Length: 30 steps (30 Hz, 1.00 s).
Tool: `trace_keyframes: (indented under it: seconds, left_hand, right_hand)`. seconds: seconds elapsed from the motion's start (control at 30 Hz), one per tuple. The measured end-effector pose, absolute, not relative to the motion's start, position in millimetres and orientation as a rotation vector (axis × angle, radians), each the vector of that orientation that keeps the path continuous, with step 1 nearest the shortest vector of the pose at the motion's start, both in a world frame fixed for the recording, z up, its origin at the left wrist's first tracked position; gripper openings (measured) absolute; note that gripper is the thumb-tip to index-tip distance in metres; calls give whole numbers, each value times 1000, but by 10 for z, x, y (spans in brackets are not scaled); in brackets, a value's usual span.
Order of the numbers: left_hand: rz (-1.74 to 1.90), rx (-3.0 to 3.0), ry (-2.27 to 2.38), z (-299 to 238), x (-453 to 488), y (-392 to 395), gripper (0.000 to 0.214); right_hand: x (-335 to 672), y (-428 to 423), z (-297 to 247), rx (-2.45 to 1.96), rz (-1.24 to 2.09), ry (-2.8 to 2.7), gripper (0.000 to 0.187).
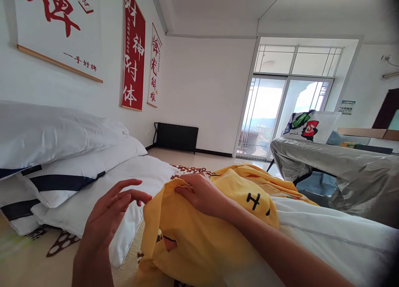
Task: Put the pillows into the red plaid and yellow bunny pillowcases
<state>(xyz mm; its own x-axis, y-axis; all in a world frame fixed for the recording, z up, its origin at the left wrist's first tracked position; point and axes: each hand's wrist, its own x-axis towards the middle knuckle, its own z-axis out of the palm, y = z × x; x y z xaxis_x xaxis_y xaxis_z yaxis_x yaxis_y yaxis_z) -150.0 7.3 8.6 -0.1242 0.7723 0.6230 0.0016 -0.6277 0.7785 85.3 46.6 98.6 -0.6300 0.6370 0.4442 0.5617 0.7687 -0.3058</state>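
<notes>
One yellow cloth [199, 237], right hand [201, 192] pinching its edge, left hand [106, 216] loosely spread, perhaps touching it

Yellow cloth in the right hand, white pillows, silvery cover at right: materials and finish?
Yellow cloth: soft, matte fabric, possibly cotton or a blend; it folds loosely without shine.
White pillows: smooth fabric, perhaps polyester or cotton; soft sheen and fine wrinkles show.
Silvery cover: likely thin plastic or coated film, semi-glossy; crinkled with bright highlights.
</notes>
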Motion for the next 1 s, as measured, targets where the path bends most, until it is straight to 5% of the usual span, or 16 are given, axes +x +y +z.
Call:
trace_keyframes:
  seconds: [0.2,0.33,0.5,0.77,1.0]
  left_hand:
    - [1322,2126,1006,32,-1649,211,52]
    - [1458,2074,936,86,-1531,209,15]
    - [1743,1878,851,112,-1520,207,21]
    - [1776,1815,555,71,-1432,290,16]
    - [1798,1826,431,150,-1276,293,15]
  right_hand:
    - [855,544,976,-896,144,-2359,32]
    - [847,510,987,-842,124,-2361,31]
    - [791,365,999,-752,149,-2394,9]
    - [612,286,934,-586,126,-2377,19]
    - [636,275,932,-576,123,-2442,11]
